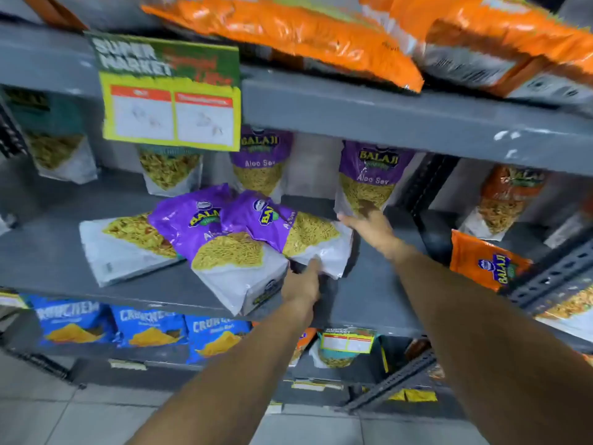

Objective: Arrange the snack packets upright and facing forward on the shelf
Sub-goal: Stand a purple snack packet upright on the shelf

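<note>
Three snack packets lie flat on the grey middle shelf (369, 293). One is a white-and-yellow packet (128, 245), one a purple Aloo Sev packet (224, 242), and a second purple packet (298, 232) overlaps it on the right. My left hand (303, 285) pinches the white bottom edge of that right-hand lying packet. Behind it, an upright purple Aloo Sev packet (372, 175) faces forward. My right hand (369, 224) rests with spread fingers against its base. Another purple packet (260, 162) and two green-topped packets (170, 168) stand upright along the back.
A yellow-and-green supermarket price sign (170, 91) hangs from the shelf above. Orange packets (288, 36) lie on the top shelf. More orange packets (491, 261) fill the right-hand bay past a slotted upright post. Blue Crunchex packets (150, 329) stand on the shelf below.
</note>
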A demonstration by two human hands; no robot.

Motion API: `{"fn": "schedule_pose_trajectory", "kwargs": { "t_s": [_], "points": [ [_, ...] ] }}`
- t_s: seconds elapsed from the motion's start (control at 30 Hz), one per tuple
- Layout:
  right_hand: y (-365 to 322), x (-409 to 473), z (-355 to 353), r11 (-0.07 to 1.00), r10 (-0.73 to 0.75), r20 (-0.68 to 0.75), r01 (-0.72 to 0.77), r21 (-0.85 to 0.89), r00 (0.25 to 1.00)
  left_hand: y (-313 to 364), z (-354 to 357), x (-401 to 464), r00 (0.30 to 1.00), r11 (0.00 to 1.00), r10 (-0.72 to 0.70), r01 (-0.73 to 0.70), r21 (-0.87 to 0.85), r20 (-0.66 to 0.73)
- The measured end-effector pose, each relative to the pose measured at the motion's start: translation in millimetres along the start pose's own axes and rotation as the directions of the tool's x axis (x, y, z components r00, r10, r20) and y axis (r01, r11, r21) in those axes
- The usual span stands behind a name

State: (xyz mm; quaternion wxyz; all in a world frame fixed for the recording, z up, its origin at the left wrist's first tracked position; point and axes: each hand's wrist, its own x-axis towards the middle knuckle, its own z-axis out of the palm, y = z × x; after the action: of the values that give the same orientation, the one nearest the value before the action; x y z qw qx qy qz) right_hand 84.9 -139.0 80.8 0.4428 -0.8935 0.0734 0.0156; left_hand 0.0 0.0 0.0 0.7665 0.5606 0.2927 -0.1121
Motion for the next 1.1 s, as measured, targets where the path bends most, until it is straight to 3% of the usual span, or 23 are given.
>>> {"fn": "schedule_pose_trajectory", "kwargs": {
  "t_s": [0.07, 0.17, 0.3, 0.4, 0.5, 0.6, 0.8, 1.1],
  "points": [
    [5.3, 23.0, 0.3, 0.999, 0.03, 0.082, -0.026, -0.046, 0.996, 3.3, 6.7, 3.0, 1.0, 0.994, -0.008, 0.009, -0.107, 0.019],
    [14.8, 50.7, 7.8, 0.986, 0.123, 0.319, -0.08, -0.144, 0.94, 10.4, 19.0, 3.9, 0.996, 0.985, -0.02, 0.035, -0.169, 0.091],
    [36.1, 63.6, 5.3, 0.981, 0.185, 0.539, -0.192, -0.044, 0.822, 12.0, 33.0, 0.9, 0.999, 0.99, 0.005, 0.002, -0.142, 0.049],
    [51.5, 44.7, -5.9, 0.977, 0.129, 0.598, -0.204, 0.058, 0.791, 9.3, 20.1, -13.5, 0.985, 0.991, 0.021, 0.003, -0.137, 0.174],
    [62.0, -6.4, -20.2, 0.943, 0.006, 0.554, -0.188, 0.273, 0.833, 1.7, 0.3, -35.1, 0.952, 0.996, 0.073, -0.053, -0.074, 0.296],
    [74.5, -66.4, -34.8, 0.929, -0.057, 0.385, -0.092, 0.358, 0.921, -11.0, -19.4, -51.9, 0.911, 0.993, 0.086, -0.111, 0.04, 0.404],
    [89.1, -150.1, -41.6, 0.854, -0.139, 0.277, -0.026, 0.519, 0.951, -14.5, -46.3, -70.9, 0.851, 0.94, 0.119, -0.262, 0.216, 0.512],
    [84.6, -89.1, -56.6, 0.883, -0.136, 0.145, 0.053, 0.466, 0.98, 42.0, 1.4, -26.0, 0.768, 0.793, 0.282, -0.524, 0.311, 0.576]
  ]
}}
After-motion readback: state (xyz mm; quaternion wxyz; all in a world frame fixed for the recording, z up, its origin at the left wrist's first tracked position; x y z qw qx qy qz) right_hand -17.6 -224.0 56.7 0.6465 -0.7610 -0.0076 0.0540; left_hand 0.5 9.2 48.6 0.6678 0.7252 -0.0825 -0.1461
